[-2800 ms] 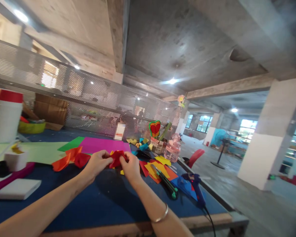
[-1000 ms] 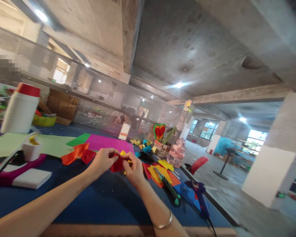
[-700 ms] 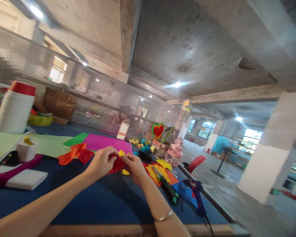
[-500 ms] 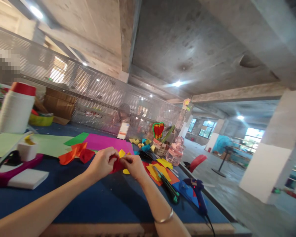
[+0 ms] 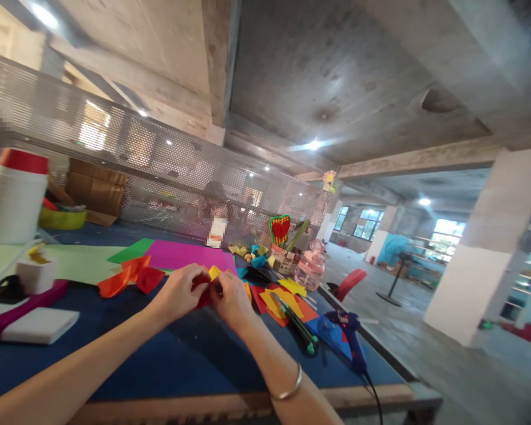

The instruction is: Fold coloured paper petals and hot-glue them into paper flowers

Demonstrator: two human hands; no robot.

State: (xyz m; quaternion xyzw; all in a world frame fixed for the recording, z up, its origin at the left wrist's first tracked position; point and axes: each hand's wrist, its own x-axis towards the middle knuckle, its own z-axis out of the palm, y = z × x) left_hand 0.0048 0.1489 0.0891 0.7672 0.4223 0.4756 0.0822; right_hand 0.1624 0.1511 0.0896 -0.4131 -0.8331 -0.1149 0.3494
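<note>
Above the blue tabletop my left hand (image 5: 182, 295) and my right hand (image 5: 232, 301) meet, both with fingers pinched on a small piece of red paper (image 5: 203, 299). My fingers cover most of it, so its shape cannot be made out. A bit of yellow paper (image 5: 213, 272) shows just behind the fingertips. Left of my left hand lie crumpled orange paper (image 5: 115, 283) and a crumpled red piece (image 5: 149, 280). To the right of my right hand are loose yellow and orange paper pieces (image 5: 272, 304), with a green-and-black utility knife (image 5: 298, 327) on them.
A blue glue gun (image 5: 351, 333) with a cord lies near the table's right edge. A pink clear bottle (image 5: 310, 265) stands behind the cut paper. Purple sheet (image 5: 190, 255) lies flat at the back. At left are a white power bank (image 5: 42, 326) and stacked white cups (image 5: 15, 200).
My fingers have shifted on the red paper and now hide more of it; the right hand has turned inward. The camera view has swung slightly, moving the whole scene.
</note>
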